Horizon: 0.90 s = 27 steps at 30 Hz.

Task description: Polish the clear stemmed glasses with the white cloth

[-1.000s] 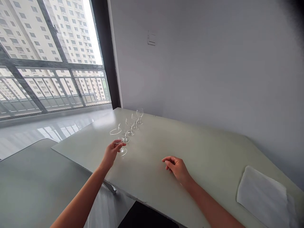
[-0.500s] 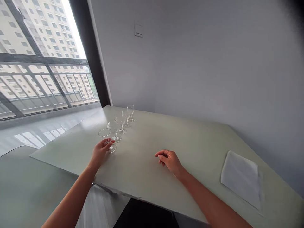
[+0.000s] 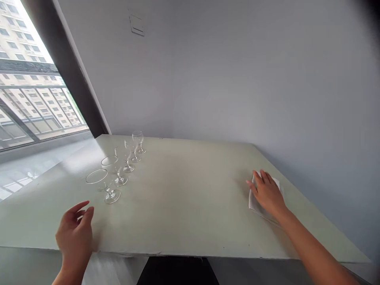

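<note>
Several clear stemmed glasses stand upright in a slanting row on the left of the table, from the nearest glass (image 3: pixel 111 195) back to the farthest glass (image 3: pixel 137 138). My left hand (image 3: pixel 76 227) hovers near the front edge, just short of the nearest glass, with its fingers curved apart and nothing between them. Over on the right, my right hand (image 3: pixel 267 192) lies over a folded white cloth (image 3: pixel 255 204), palm down, fingers spread. Part of the cloth is hidden beneath it.
The pale green table (image 3: pixel 184 198) reaches back to a grey wall (image 3: pixel 213 71) with a switch plate (image 3: pixel 137 25). A window (image 3: pixel 35 91) is at the far left.
My left hand has let go of the nearest glass and drawn back toward the front edge. My right hand has moved right onto the cloth. The view has turned to the right.
</note>
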### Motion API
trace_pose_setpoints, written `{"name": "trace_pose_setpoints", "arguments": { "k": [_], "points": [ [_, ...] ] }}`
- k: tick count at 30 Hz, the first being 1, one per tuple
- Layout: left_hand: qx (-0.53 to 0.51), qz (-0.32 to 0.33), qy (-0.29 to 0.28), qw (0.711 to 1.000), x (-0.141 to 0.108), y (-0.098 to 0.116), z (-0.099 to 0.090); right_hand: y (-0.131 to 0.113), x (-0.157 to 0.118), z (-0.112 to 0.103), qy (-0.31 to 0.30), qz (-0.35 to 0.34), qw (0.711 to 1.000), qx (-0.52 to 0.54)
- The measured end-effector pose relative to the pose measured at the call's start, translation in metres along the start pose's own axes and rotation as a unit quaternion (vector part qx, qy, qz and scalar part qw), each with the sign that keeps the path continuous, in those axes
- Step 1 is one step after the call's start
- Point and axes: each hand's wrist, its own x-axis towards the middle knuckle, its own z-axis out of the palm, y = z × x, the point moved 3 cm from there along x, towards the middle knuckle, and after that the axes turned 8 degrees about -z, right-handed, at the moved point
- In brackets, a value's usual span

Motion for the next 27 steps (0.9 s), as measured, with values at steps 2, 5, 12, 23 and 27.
{"name": "trace_pose_setpoints", "arguments": {
  "k": [2, 5, 12, 23, 27],
  "points": [
    [-0.012, -0.019, -0.004, 1.000, -0.022, 0.004, 0.003, 0.029, -0.008, 0.024, -0.092, 0.045, 0.993, -0.061],
    [-0.009, -0.003, -0.074, 0.997, -0.054, 0.014, 0.019, 0.037, -0.009, 0.050, -0.173, 0.057, 0.980, -0.080],
    [0.042, 0.159, -0.275, 0.947, -0.093, 0.019, 0.063, -0.080, 0.023, 0.070, -0.199, -0.144, 0.969, 0.025],
    [0.117, 0.305, -0.265, 0.907, -0.097, 0.019, 0.064, -0.312, 0.083, 0.103, -0.213, -0.531, 0.793, 0.210],
    [0.162, 0.349, -0.259, 0.886, -0.099, 0.020, 0.068, -0.309, 0.149, 0.124, -0.209, -0.474, 0.839, 0.165]
  ]
}}
